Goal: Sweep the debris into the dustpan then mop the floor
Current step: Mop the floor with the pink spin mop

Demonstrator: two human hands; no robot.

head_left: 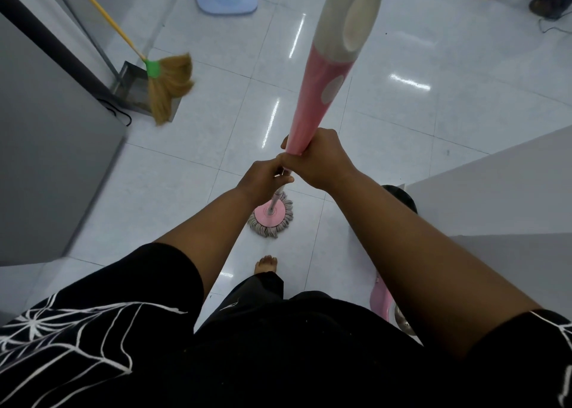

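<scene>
While the person stood on the white tiled floor (402, 122), both hands were closed around the mop handle (322, 76). The right hand (318, 160) gripped the lower end of the pink sleeve, and the left hand (264, 180) held the thin metal part just below it. The two hands were touching each other. The handle stood almost upright, with its grey top close to the camera. The mop head (270, 220), a pink disc with grey strings around it, lay flat on the floor, just ahead of a bare foot (266, 263).

Further to the left, the broom (168, 82) with its yellow stick stood near a grey cabinet (55, 160). Its straw bristles hung over the metal dustpan (131, 87), which was on the floor beside the cabinet. A pink bucket (382, 299) was partly hidden behind the right arm. At the top edge there was the pale blue base of a fan (226, 2) — and, in the right corner, the shoes (543, 2) of another person.
</scene>
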